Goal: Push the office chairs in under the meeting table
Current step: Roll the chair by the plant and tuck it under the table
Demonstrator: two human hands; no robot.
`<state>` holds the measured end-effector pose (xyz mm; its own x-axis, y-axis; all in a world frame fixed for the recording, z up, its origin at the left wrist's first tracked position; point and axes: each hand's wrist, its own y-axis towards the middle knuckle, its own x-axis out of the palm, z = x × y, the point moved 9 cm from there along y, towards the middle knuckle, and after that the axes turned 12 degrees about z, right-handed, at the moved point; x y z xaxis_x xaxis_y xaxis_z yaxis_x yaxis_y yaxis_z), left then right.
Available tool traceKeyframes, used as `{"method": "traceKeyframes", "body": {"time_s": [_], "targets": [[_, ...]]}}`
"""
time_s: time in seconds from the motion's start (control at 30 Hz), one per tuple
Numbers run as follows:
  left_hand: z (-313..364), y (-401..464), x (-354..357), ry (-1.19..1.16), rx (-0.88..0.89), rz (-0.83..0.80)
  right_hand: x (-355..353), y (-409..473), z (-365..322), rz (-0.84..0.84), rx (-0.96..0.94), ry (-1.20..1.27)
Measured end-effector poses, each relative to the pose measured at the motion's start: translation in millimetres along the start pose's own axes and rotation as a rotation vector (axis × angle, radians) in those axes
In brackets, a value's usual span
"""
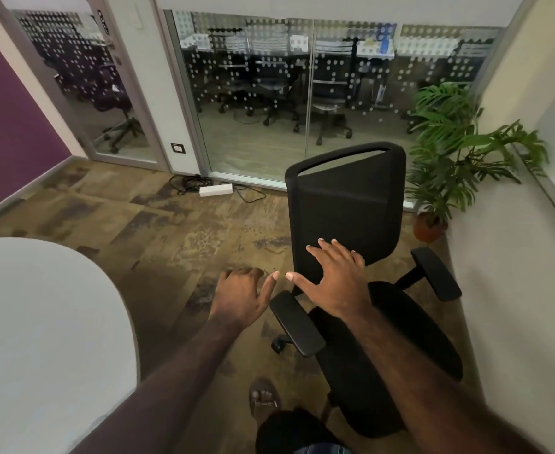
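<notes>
A black office chair (pixel 348 204) stands on the floor to the right of the rounded white meeting table (pixel 40 322), its seat facing me and its backrest toward the glass wall. My right hand (pixel 331 276) is spread open over the seat in front of the lower backrest, holding nothing. My left hand (pixel 240 296) hovers just left of the chair's left armrest (pixel 297 324), fingers loosely curled, thumb out, empty. The chair sits apart from the table with a strip of floor between them.
A potted palm (pixel 449 165) stands in the right corner behind the chair. A white power strip (pixel 216 190) with black cables lies by the glass wall. A white wall runs close along the chair's right side. My sandalled foot (pixel 264 401) is below the chair.
</notes>
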<state>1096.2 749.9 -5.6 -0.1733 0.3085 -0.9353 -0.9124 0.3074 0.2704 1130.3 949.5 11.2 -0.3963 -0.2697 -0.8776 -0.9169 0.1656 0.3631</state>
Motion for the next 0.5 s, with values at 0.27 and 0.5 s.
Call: {"method": "traceKeyframes", "body": {"time_s": [0.27,0.5], "targets": [[-59,159,23,0.023,0.096,0.022,44,138,4,0.143,0.162,-0.008],[-72,283,27,0.006,0.227,0.062,53,222,13,0.314,0.303,-0.043]]}}
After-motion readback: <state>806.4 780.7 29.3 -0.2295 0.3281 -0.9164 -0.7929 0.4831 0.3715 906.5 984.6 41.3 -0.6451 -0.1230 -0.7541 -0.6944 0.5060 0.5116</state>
